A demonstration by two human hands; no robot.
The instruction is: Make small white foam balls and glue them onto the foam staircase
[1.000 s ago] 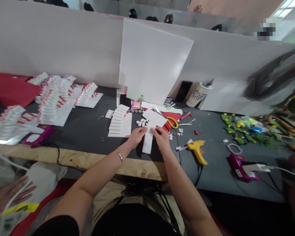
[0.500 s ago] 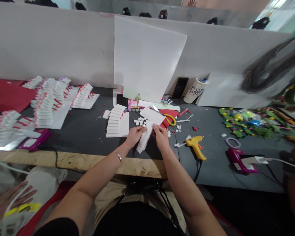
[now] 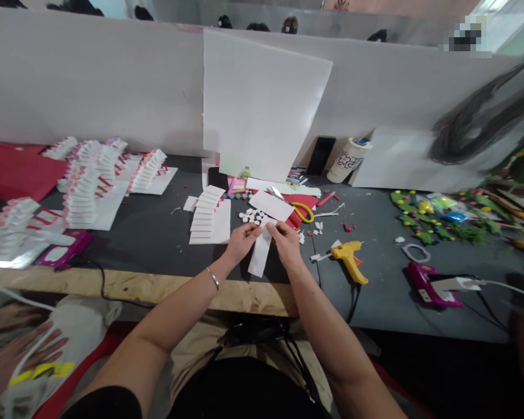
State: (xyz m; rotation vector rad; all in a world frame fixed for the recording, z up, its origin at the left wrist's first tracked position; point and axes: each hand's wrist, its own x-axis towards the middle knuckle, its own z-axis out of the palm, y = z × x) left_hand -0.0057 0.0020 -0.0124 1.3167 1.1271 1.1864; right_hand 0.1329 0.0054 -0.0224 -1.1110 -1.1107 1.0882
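Observation:
Both hands pinch the upper end of a narrow white paper strip [image 3: 259, 259] near the table's front edge. My left hand [image 3: 243, 238] grips its left side, fingers closed. My right hand [image 3: 284, 238] closes on the right side with thumb and fingertips. Just beyond lie small white round pieces [image 3: 251, 216] in a pile and a flat white card [image 3: 271, 205]. Scissors with yellow handles [image 3: 303, 213] rest on red paper behind the right hand. Left of my hands sits a fanned, stepped row of white strips [image 3: 206, 215] on a white card.
A yellow glue gun [image 3: 349, 261] lies to the right, near white scraps. Purple power sockets [image 3: 430, 285] stand at both sides, with cords. Several finished-looking white and red paper pieces [image 3: 98, 186] fill the left. A paper cup [image 3: 347, 161] and black phone [image 3: 322, 156] stand at the back.
The strip between my hands has turned flatter and straighter, its lower end shifting slightly right. My hands stay nearly in place. At the lower left, more of another person's hands shows.

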